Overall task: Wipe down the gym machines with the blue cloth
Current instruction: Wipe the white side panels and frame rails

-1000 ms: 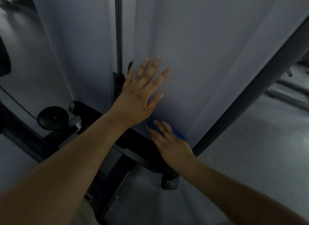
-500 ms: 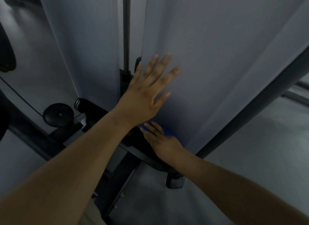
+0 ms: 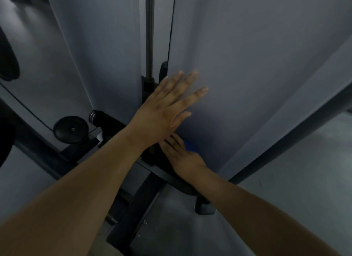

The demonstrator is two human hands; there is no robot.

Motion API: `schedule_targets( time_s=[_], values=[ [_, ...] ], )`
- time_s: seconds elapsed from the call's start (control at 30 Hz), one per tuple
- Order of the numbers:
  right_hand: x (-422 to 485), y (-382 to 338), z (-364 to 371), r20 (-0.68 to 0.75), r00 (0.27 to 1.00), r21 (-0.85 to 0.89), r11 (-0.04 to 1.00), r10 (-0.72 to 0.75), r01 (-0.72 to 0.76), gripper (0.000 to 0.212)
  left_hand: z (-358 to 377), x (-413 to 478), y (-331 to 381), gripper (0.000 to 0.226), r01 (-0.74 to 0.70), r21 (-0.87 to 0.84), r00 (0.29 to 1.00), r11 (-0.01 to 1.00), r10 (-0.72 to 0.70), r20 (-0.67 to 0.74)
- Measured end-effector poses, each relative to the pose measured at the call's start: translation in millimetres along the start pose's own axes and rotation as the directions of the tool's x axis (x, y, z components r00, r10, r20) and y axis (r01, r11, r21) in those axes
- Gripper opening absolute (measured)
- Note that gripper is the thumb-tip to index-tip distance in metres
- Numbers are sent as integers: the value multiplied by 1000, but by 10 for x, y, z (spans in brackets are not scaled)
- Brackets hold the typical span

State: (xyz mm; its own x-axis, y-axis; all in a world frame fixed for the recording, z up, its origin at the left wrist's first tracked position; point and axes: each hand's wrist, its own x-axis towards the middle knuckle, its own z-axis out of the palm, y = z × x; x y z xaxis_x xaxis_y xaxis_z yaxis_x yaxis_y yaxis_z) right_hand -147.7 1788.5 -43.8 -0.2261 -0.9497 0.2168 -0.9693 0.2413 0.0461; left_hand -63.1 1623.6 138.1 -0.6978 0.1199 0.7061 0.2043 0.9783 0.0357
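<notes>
Against the grey machine panel (image 3: pixel 257 74), left hand (image 3: pixel 162 112) lies flat, fingers straight & spread. Lower down, at the panel's bottom edge, right hand (image 3: pixel 182 156) presses the blue cloth (image 3: pixel 191 146) onto it w/ fingers fairly straight & close together; tips partly hidden under left hand. Steel guide rod (image 3: pixel 149 36) runs up just left of panel, black pulley (image 3: pixel 70 129) farther left.

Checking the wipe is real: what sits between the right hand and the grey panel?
The blue cloth, peeking out beside the right hand, which presses it on the grey panel near its bottom edge; seen in the head view.
</notes>
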Motion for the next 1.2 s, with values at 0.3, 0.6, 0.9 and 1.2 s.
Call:
schedule_targets(
  time_s=[0.3, 0.6, 0.9, 1.2],
  values=[
    [208, -208, 10, 326, 940, 221, 959, 101, -179, 67, 3, -103, -133, 76, -30, 63, 997, 998, 26, 66],
    [212, -262, 568, 422, 904, 96, 988, 66, -118, 74, 65, -111, -182, 83, -42, 61, 997, 997, 37, 74],
    [-99, -179, 846, 546, 836, 55, 998, -58, 34, 65, 104, -105, -196, 83, -48, 34, 997, 998, 45, 67],
    [-369, 31, 1071, 318, 913, 1, 963, 254, -269, 73, 83, -98, -135, 85, -31, 22, 997, 999, 29, 69]
  ],
)
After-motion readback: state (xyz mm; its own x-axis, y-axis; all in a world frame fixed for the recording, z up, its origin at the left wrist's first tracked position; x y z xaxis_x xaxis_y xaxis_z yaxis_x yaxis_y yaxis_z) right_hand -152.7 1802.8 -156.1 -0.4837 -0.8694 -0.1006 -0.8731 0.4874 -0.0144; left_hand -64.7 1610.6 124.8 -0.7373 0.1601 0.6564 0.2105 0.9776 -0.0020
